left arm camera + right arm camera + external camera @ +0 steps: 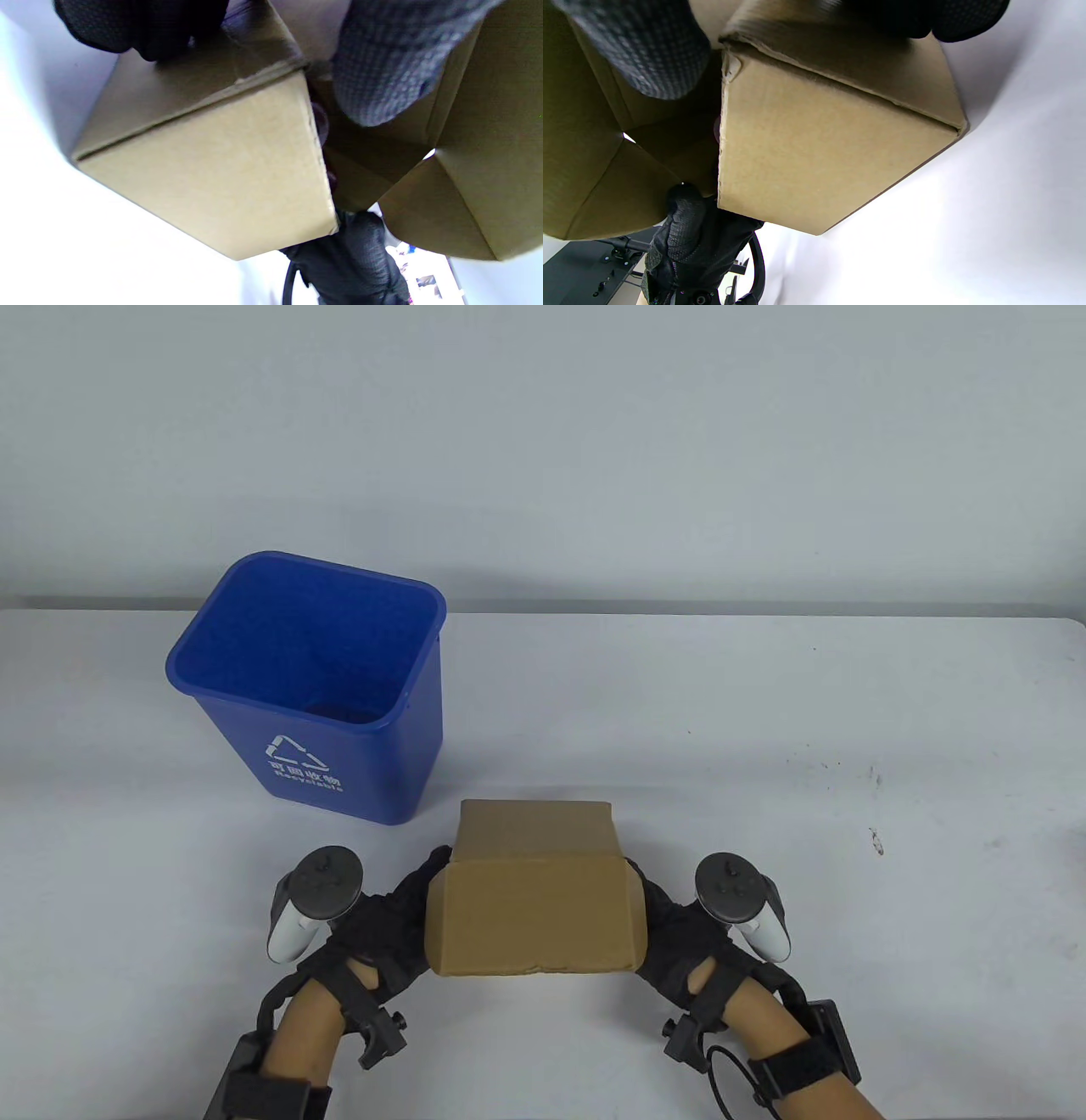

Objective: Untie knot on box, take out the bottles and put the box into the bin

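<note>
The gloved fingers [382, 63] of the left hand [386, 916] curl round the left end of the cardboard box [534, 891]: in the left wrist view one fingertip presses the top face and a thumb lies against the folded end flaps. The right hand [679, 933] mirrors this on the right end, its fingers [649, 46] wrapped over the flap edge and another pressing the upper panel. Both hands therefore clasp the box between them, one on each side.

The box sits low at the near edge of the white tabletop [764, 712], in front of the person; whether it rests on the surface or is just lifted I cannot tell. Its near flap hangs folded down toward the person. No string, knot or bottle shows in any view, and the inside of the box is hidden.

The blue recycling bin [314, 687] stands upright and open, behind and to the left of the box, near but apart from it.

Judging from the missing cord and bottles, the step in hand looks like the last one: carrying the box to the bin. The next move calls for lifting it above the rim, swinging it left and away, and probably tilting it end-first, since the box looks nearly as broad as the bin's mouth. The loose flap may catch on the rim.
</note>
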`<act>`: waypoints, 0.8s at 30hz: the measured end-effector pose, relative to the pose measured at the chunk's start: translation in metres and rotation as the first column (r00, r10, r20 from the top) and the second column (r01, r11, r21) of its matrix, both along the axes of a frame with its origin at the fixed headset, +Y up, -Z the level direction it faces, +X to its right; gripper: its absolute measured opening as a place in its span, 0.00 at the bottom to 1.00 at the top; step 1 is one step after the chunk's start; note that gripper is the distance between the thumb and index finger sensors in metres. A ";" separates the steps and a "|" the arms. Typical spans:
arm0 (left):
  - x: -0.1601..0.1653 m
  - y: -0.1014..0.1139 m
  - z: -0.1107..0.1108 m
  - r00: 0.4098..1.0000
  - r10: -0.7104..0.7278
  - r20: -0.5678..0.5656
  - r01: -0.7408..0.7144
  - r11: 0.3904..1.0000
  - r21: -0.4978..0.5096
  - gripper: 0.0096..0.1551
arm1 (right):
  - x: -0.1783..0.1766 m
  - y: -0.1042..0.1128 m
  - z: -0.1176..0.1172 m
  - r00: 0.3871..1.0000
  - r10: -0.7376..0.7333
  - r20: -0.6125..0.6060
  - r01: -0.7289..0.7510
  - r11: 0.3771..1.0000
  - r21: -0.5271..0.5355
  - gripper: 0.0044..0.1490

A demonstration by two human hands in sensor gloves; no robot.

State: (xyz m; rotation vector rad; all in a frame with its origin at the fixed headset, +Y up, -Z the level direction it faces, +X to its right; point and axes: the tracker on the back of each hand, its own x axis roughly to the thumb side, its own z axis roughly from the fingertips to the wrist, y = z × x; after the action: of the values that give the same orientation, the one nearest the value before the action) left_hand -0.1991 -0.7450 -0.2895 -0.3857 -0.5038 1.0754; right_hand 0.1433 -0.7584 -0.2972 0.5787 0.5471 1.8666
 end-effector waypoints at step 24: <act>0.002 0.000 0.001 0.999 -0.022 -0.043 0.022 1.000 0.000 0.52 | 0.003 0.013 0.002 0.988 0.033 0.153 -0.070 0.968 0.242 0.67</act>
State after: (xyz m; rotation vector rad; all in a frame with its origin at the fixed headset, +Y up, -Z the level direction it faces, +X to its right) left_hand -0.1967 -0.7448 -0.2885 -0.3659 -0.4609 1.0600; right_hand 0.1464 -0.7458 -0.2952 0.5873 0.2346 2.0240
